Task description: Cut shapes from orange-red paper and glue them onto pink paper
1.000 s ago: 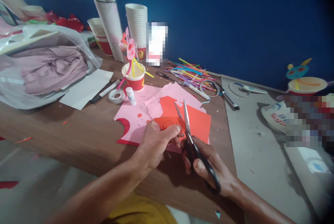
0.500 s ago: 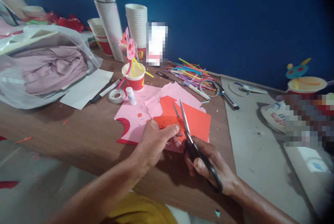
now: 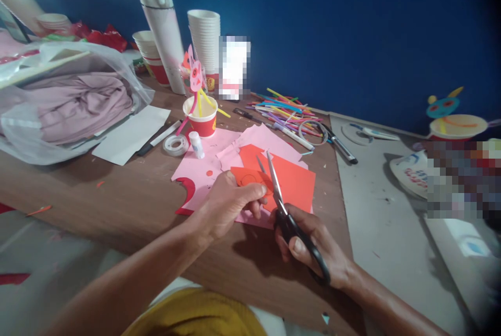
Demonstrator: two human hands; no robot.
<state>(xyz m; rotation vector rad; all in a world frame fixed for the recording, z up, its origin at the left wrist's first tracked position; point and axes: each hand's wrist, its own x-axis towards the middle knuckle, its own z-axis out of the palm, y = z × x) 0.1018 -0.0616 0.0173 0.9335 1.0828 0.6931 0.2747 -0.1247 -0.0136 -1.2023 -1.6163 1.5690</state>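
My left hand [image 3: 226, 204] pinches a small piece of red paper [image 3: 250, 179] with a pencilled circle on it, held just above the table. My right hand [image 3: 313, 247] grips black-handled scissors [image 3: 287, 216], their blades apart and set against the right edge of that piece. Under both lie a larger red sheet [image 3: 293, 182] and pink paper sheets [image 3: 203, 171] on the brown wooden table [image 3: 129, 200].
A red paper cup [image 3: 202, 116] with a pink paper figure and straws stands behind the sheets, beside a tape roll [image 3: 175, 144] and a glue stick [image 3: 196, 144]. Coloured straws [image 3: 287, 110], pens, stacked cups [image 3: 205, 44] and a plastic bag of cloth [image 3: 66, 101] lie further back.
Both hands, the red piece and the scissors have shifted slightly up and to the left. The scissor blades stay apart at the paper's edge.
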